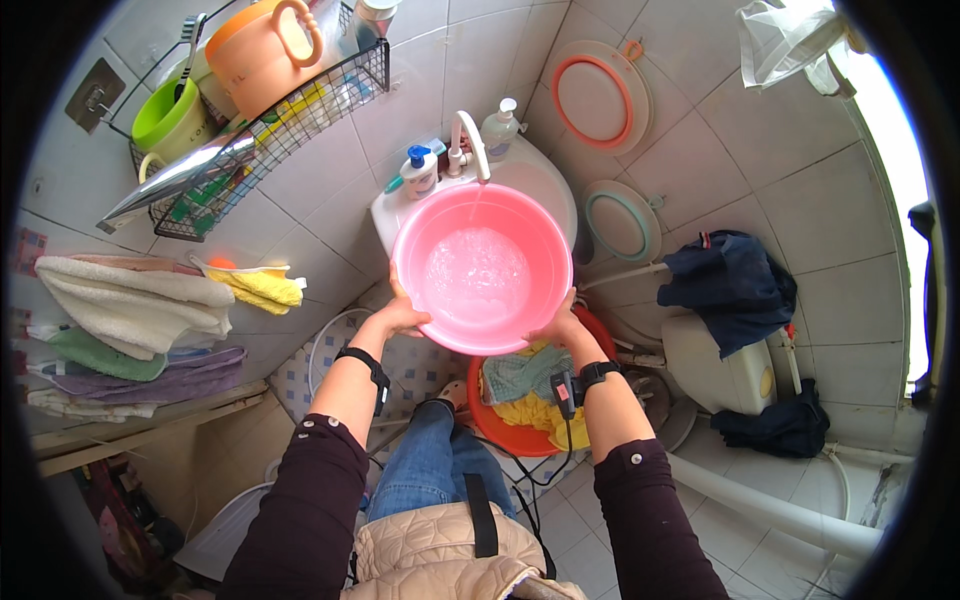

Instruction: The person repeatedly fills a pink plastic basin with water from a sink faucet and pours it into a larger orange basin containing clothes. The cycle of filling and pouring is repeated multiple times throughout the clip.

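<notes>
A round pink plastic basin point(551, 300) is held over the white corner sink point(553, 180), with rippling water in its bottom. From the white faucet point(470, 135) a thin stream falls into it. My left hand point(401, 309) grips the basin's lower left side, thumb near the rim and the other fingers partly hidden beneath. Opposite it, my right hand point(559, 324) holds the lower right side. A pump bottle with a blue top point(419, 174) stands left of the faucet, and a clear pump bottle point(500, 133) stands right of it.
Below the basin, a red tub point(495, 431) on the floor holds yellow and green cloths. A wire rack point(300, 112) with cups hangs upper left, above towels point(135, 300). Two collapsible basins point(592, 101) hang on the right wall, near dark cloth point(731, 277) over a pipe. A cable dangles from my right wrist.
</notes>
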The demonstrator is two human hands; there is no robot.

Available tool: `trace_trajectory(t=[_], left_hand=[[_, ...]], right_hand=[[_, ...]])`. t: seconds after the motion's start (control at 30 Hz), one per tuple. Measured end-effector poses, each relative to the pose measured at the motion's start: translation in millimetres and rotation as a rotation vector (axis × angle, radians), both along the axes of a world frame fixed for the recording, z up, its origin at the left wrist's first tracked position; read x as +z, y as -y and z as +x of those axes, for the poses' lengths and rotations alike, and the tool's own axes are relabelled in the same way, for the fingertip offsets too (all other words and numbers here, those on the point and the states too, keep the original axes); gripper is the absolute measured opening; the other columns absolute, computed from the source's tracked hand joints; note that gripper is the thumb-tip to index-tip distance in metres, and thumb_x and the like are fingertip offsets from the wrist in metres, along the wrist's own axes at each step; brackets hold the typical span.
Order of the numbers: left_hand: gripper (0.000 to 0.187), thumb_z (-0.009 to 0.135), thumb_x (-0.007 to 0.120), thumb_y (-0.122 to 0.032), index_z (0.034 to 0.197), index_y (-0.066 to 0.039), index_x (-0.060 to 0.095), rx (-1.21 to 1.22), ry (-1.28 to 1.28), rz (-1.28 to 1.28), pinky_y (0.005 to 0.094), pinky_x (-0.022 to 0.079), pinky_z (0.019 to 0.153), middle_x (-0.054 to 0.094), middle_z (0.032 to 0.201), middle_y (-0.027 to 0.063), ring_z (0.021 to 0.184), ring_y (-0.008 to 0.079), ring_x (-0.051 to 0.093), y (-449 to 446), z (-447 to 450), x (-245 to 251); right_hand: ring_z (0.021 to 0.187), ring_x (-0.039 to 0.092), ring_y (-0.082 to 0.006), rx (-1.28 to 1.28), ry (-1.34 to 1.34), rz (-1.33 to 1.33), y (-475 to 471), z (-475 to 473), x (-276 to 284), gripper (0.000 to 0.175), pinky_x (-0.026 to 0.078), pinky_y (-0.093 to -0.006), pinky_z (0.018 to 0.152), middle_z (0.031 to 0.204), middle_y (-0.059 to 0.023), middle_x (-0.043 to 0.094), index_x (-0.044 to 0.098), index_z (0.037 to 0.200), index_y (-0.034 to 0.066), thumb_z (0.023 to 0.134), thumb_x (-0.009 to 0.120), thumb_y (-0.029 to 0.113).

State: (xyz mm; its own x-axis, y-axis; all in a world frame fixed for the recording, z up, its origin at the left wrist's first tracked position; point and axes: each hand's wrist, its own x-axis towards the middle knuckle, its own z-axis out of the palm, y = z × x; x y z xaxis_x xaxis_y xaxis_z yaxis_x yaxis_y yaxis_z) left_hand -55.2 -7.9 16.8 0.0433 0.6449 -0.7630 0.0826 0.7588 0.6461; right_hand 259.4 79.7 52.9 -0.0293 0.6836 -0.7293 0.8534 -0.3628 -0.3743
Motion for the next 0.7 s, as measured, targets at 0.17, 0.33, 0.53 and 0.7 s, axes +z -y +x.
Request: trace_trajectory(t=[0.17, 0.33, 0.53, 0.7], left_hand=[[0.112, 0.081, 0.064, -0.004, 0.137, -0.015, -0.032, -0.002, -0.008, -0.013, 0.0351, 0.060, 0.074, 0.051, 0.127, 0.0178, 0.095, 0.0217, 0.065, 0, 1, 7], [0.112, 0.081, 0.064, -0.004, 0.137, -0.016, -0.033, -0.027, -0.014, 0.004, 0.0341, 0.060, 0.074, 0.052, 0.126, 0.0175, 0.095, 0.0212, 0.065, 1, 1, 8], [0.112, 0.082, 0.064, -0.006, 0.137, -0.015, -0.033, -0.019, -0.019, 0.004, 0.0337, 0.060, 0.073, 0.052, 0.126, 0.0179, 0.092, 0.0206, 0.066, 3, 1, -1], [0.118, 0.082, 0.064, -0.006, 0.132, -0.019, -0.042, -0.050, 0.013, 0.013, 0.0335, 0.060, 0.072, 0.052, 0.125, 0.0195, 0.091, 0.0211, 0.066, 2, -3, -19]], right_hand=[[0.068, 0.065, -0.0240, -0.004, 0.017, -0.013, 1, 0, 0, 0.154, 0.053, -0.0321, 0.055, 0.128, -0.0311, 0.049, -0.035, 0.133, -0.0074, 0.052, 0.091, 0.028], [0.067, 0.066, -0.0244, 0.011, 0.028, -0.067, -1, 1, 3, 0.154, 0.053, -0.0323, 0.055, 0.126, -0.0310, 0.050, -0.034, 0.134, -0.0068, 0.052, 0.092, 0.028], [0.069, 0.066, -0.0253, 0.009, 0.009, 0.005, 4, 2, -3, 0.155, 0.054, -0.0339, 0.055, 0.129, -0.0317, 0.047, -0.035, 0.134, -0.0061, 0.051, 0.092, 0.027], [0.072, 0.067, -0.0263, 0.078, 0.068, 0.035, 4, 3, -10, 0.156, 0.055, -0.0341, 0.056, 0.141, -0.0327, 0.033, -0.035, 0.134, -0.0043, 0.050, 0.093, 0.027]])
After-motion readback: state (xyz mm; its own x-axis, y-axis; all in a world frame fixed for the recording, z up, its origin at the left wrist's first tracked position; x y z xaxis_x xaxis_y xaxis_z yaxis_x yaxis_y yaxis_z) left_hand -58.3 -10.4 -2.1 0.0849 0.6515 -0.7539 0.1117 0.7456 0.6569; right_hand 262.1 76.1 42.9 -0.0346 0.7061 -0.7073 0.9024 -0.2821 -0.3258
